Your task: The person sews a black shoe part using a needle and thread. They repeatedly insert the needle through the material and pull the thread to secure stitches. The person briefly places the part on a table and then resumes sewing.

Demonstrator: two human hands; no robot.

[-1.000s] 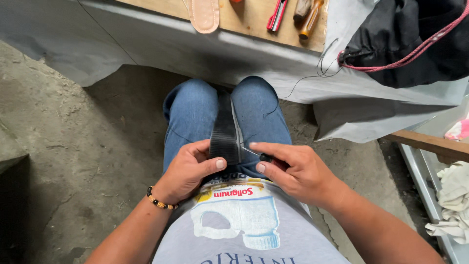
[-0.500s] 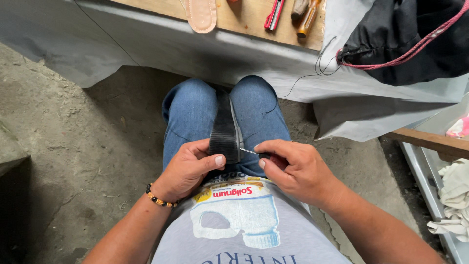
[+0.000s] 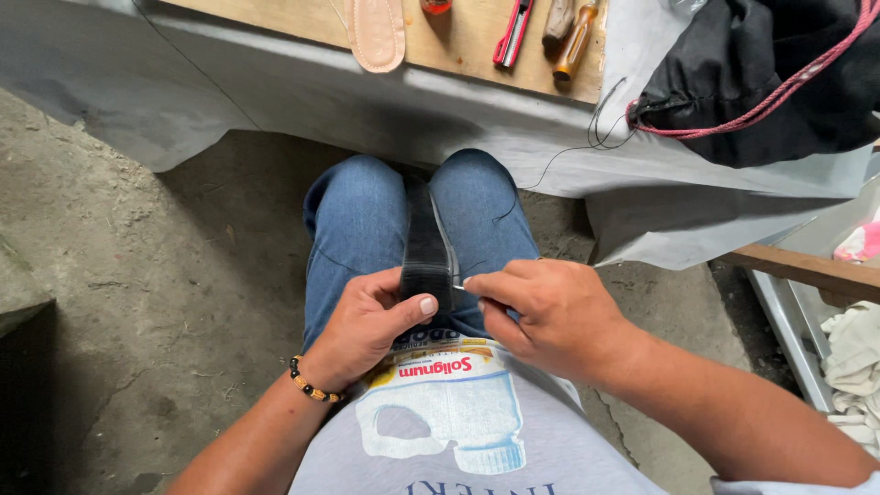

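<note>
A black shoe sole stands on edge between my knees, its length running away from me. My left hand is wrapped around its near end, with the thumb pressed across the top. My right hand is at the sole's right edge, its fingertips pinched on a thin metal needle that touches the sole. A dark thread trails from the bench edge down toward my lap. A beaded bracelet circles my left wrist.
A wooden board ahead holds a pink insole, a red utility knife and wooden-handled tools. A black bag with a red cord lies at the right on a grey sheet. White cloths lie far right.
My right fingers have drawn into a tighter pinch at the sole's right edge. The left hand keeps its grip and the sole stays between my knees.
</note>
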